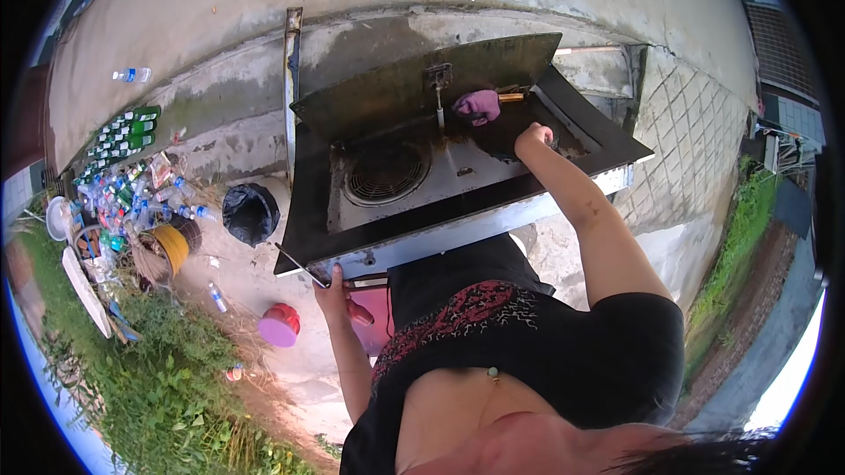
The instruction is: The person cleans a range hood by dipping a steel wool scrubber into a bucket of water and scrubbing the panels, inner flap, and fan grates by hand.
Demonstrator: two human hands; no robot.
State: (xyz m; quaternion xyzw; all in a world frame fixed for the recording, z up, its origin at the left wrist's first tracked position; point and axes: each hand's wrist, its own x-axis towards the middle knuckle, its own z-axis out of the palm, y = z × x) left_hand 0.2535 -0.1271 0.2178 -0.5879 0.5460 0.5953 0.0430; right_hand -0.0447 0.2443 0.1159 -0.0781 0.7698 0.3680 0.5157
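Before me stands a grimy range hood (pixel 396 220), its dark panel (pixel 370 88) raised and a round fan grille (pixel 387 173) on the left. My right hand (pixel 534 139) reaches into the dark right part of the hood. Its fingers are curled, and what they may hold is hidden. By the hood's front left edge, my left hand (pixel 333 294) is closed around a screwdriver with a reddish handle (pixel 359 313); the thin shaft points up and left. A purple cloth (pixel 478 107) lies inside the hood, near the back.
A black-lined bin (pixel 251 213) stands left of the hood. Beyond it are heaped plastic bottles (pixel 132 198), green bottles (pixel 123 136) and a yellow-banded basket (pixel 169 249). A pink stool (pixel 280 325) stands on the ground near green plants (pixel 167 387). Behind the hood runs a concrete ledge (pixel 378 39).
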